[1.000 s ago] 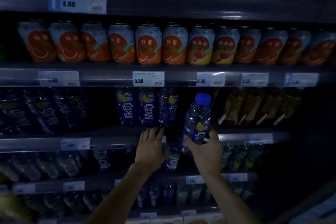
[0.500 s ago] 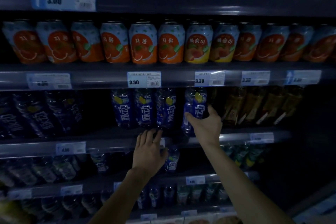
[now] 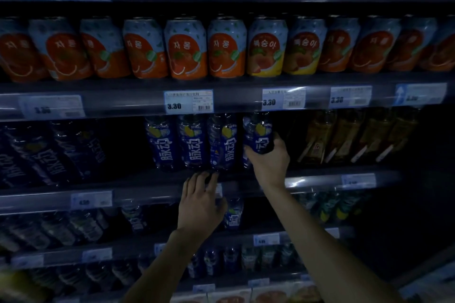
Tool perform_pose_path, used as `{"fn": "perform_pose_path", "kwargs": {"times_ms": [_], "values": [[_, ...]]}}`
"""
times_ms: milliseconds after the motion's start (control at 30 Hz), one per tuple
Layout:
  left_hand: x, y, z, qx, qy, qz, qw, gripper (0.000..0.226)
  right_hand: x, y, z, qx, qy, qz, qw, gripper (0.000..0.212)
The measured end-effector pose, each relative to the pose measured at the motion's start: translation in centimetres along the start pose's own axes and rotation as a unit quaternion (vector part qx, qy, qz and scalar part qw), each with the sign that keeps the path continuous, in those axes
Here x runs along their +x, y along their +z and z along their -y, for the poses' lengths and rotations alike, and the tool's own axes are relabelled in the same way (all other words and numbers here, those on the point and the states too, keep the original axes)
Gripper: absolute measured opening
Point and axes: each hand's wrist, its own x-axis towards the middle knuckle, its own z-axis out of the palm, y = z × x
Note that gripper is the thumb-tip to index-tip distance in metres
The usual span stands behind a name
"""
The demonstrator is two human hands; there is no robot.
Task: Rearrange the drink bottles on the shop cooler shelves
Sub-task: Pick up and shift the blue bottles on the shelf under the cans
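Observation:
My right hand grips a blue-labelled drink bottle low on its body and holds it upright on the middle cooler shelf. It stands just right of a row of three matching blue bottles; its cap is hidden behind the shelf rail above. My left hand rests with spread fingers on the front edge of that shelf, below the row, holding nothing. Another blue bottle shows one shelf down, beside that hand.
Orange and yellow fruit cans fill the shelf above. Amber tea bottles stand right of the held bottle, dark blue bottles lean at far left. A dark gap lies between those and the row. Lower shelves hold more bottles.
My right hand lifted the blue bottle from in front of the shelf edge and set it into the row on the middle shelf. My left hand stayed on the shelf edge.

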Motion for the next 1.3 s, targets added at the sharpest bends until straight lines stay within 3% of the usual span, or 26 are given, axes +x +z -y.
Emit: {"fn": "perform_pose_path", "kwargs": {"times_ms": [367, 767, 1300], "values": [[0.3, -0.2, 0.5, 0.003, 0.005, 0.022, 1.0, 0.063, -1.7, 0.7, -1.0, -0.03, -0.04, -0.013, 0.999, 0.076], [-0.1, -1.1, 1.9, 0.003, -0.003, 0.013, 1.0, 0.056, -2.3, 1.2, -0.9, -0.037, -0.026, -0.02, 0.999, 0.073], [0.7, -0.5, 0.4, 0.081, -0.031, 0.051, 0.995, 0.08, -2.0, 1.4, -1.7, -0.058, -0.031, -0.007, 0.998, 0.08]]}}
